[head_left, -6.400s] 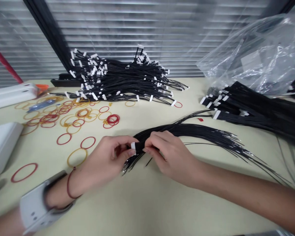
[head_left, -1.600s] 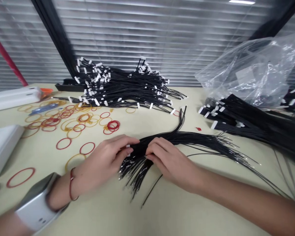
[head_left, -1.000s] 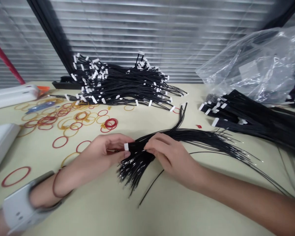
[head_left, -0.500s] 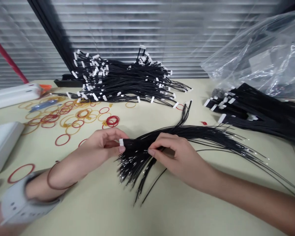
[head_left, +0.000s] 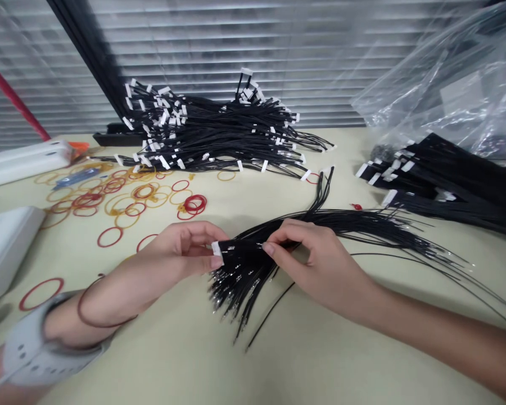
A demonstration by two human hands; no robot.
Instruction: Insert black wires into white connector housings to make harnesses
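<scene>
A loose fan of thin black wires [head_left: 362, 228] lies across the beige table [head_left: 253, 360], its metal-tipped ends splayed at the near middle. My left hand [head_left: 181, 253] is closed in a pinch on a small white connector [head_left: 216, 251] at the end of a black wire. My right hand [head_left: 316, 264] pinches the wire just right of the connector, thumb and forefinger together. Both hands rest over the splayed wire ends.
A big pile of black wires with white connectors [head_left: 211, 132] sits at the back. Red and yellow rubber bands [head_left: 122, 197] are scattered at the left. More black wire bundles [head_left: 447, 185] and a clear plastic bag [head_left: 447, 84] lie at the right. White boxes [head_left: 4, 242] stand at the left edge.
The wire ends have splayed out under my hands, and one wire group now curls up toward the back pile. My hands keep pinching at the connector and shifted slightly.
</scene>
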